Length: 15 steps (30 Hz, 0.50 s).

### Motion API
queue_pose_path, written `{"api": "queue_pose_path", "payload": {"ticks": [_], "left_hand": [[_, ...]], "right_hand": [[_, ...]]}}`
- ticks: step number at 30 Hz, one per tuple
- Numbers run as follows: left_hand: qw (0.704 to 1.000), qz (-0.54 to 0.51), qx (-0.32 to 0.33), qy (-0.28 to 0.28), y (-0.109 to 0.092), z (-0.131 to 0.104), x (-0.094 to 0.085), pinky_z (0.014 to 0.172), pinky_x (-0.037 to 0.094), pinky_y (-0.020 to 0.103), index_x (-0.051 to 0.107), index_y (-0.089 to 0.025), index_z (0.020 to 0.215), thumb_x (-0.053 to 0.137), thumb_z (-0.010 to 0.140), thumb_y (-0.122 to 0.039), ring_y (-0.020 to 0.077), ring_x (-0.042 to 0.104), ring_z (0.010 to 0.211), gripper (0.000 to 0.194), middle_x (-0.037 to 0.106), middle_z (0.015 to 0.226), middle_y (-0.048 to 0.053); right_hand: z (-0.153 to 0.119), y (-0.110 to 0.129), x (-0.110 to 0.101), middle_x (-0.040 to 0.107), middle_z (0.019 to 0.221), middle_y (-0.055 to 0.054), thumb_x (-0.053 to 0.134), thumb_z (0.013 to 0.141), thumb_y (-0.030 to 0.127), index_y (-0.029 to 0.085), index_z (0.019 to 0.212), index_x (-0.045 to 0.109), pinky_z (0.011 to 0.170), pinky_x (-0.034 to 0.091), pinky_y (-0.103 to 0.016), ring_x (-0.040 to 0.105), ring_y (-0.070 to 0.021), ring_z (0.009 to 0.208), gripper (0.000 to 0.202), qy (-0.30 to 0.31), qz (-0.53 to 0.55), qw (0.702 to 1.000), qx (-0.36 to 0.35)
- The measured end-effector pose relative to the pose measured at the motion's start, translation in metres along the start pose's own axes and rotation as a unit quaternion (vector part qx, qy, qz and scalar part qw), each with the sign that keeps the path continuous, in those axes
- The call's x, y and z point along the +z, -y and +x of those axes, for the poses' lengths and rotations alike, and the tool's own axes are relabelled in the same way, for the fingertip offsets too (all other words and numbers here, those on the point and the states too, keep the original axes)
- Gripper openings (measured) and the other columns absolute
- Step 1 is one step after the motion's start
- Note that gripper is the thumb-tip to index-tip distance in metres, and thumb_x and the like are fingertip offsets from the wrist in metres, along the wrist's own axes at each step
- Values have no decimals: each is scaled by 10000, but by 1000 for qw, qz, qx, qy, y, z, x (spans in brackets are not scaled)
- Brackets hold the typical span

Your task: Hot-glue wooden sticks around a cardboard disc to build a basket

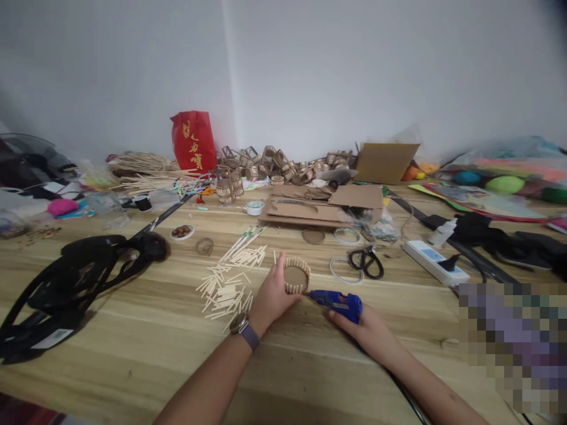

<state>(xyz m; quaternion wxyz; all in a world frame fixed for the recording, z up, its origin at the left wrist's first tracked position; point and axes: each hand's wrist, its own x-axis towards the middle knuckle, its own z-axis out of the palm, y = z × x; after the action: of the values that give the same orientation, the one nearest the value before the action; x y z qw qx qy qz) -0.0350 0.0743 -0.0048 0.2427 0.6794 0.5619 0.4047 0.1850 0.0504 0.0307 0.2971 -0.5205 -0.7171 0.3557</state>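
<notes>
My left hand (273,297) is closed around the near left side of a small round cardboard base (296,276) edged with short upright wooden sticks. A watch is on that wrist. In my right hand (367,330) is a blue hot glue gun (339,303), its nozzle at the near right edge of the base. Whether the nozzle touches it I cannot tell. Left of the base lies a loose pile of short wooden sticks (225,292). A single stick (274,257) shows just beyond my left fingertips; whether they hold it is unclear.
Black-handled scissors (367,262) and a white ring (341,270) lie to the right, near a power strip (434,262). Cardboard sheets (305,212) are behind. Several finished stick pieces (274,165) are heaped by the wall. A black strap-like object (84,271) sits left.
</notes>
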Motion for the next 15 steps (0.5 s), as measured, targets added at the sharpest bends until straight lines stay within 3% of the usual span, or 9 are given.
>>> {"api": "queue_pose_path", "payload": {"ticks": [15], "left_hand": [[1000,7,-1,4,-1,0,0,1114,315,391,120,-181,1489,761,627,-164,278,338,1369,1075,346,1484,153]], "right_hand": [[3,-1,3,771,911,-83,546,723,511,196,927,724,797,545,-407,702,-305,844,415,5,-17,1000,1]]}}
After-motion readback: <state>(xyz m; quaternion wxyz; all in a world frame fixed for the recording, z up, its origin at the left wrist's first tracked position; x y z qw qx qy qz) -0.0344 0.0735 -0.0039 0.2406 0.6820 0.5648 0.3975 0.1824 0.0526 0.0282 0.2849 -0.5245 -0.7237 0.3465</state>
